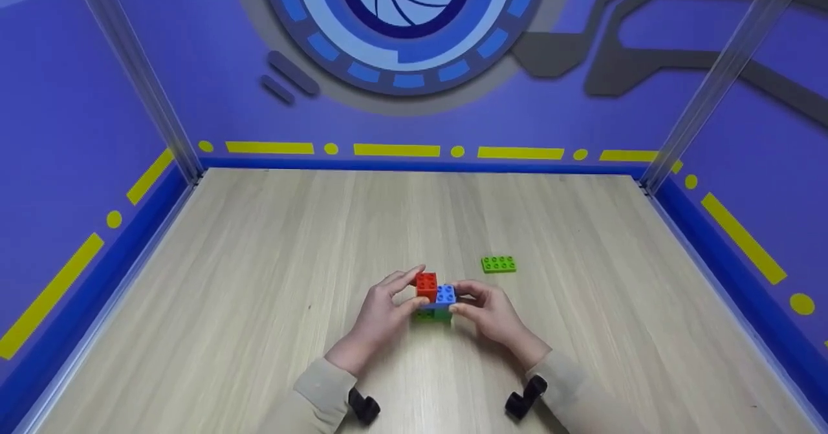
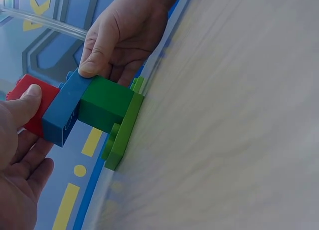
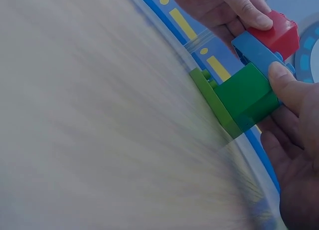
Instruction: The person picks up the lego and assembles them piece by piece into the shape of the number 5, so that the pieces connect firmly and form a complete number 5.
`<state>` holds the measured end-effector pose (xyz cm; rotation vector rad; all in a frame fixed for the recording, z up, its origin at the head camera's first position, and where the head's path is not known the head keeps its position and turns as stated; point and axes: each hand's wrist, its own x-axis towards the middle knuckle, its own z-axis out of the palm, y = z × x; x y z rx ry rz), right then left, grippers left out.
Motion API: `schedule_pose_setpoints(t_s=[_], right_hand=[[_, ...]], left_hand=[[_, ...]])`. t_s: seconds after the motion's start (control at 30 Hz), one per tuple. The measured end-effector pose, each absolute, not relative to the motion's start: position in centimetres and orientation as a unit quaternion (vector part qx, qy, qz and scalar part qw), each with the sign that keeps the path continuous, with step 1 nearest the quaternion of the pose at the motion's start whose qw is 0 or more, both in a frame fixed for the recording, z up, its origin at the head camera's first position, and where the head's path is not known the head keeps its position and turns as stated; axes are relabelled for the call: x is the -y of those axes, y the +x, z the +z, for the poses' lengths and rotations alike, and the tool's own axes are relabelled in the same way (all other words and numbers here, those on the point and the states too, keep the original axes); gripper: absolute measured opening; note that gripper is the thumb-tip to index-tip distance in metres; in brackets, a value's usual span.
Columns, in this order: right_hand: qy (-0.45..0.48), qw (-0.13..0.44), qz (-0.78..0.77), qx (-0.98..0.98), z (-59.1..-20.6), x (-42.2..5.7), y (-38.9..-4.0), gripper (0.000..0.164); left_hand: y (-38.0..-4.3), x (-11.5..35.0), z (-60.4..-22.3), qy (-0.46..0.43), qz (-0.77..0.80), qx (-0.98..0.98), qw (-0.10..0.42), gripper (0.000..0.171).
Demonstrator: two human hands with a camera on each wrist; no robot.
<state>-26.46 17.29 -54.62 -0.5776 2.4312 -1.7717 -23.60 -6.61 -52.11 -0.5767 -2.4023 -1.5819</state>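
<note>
A small stack of toy building bricks stands in front of me. At its base lies a light green brick plate, and a dark green brick sits on one end of it. Across the top runs a blue brick, overhanging the dark green one on the left. A red brick rests on the blue brick's left part. My left hand pinches the red brick between thumb and fingers. On the other side, my right hand grips the blue brick's right end, its thumb on the near face.
Behind the stack, to the right, another light green brick plate lies flat, studs up. The wooden tabletop is bounded by a blue-purple printed back wall and two side walls. Transparent posts rise at the back corners.
</note>
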Motion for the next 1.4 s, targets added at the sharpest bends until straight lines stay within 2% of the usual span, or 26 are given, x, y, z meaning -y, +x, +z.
schedule_pose_setpoints(t_s=[0.3, 0.53, 1.4], right_hand=[[-0.202, 0.035, -0.584, -0.786, -54.8, -17.3, -26.4, 0.040], [-0.194, 0.049, -0.600, -0.775, -54.6, -17.2, -26.4, 0.041], [-0.187, 0.056, -0.606, -0.771, -54.9, -17.4, -26.5, 0.044]], left_hand=[[-23.4, 6.3, -53.3, -0.134, -0.644, 0.751, 0.052, 0.052], [-23.6, 6.3, -53.9, -0.127, -0.702, 0.700, 0.027, 0.049], [-23.8, 6.6, -54.6, -0.121, -0.724, 0.679, 0.004, 0.053]])
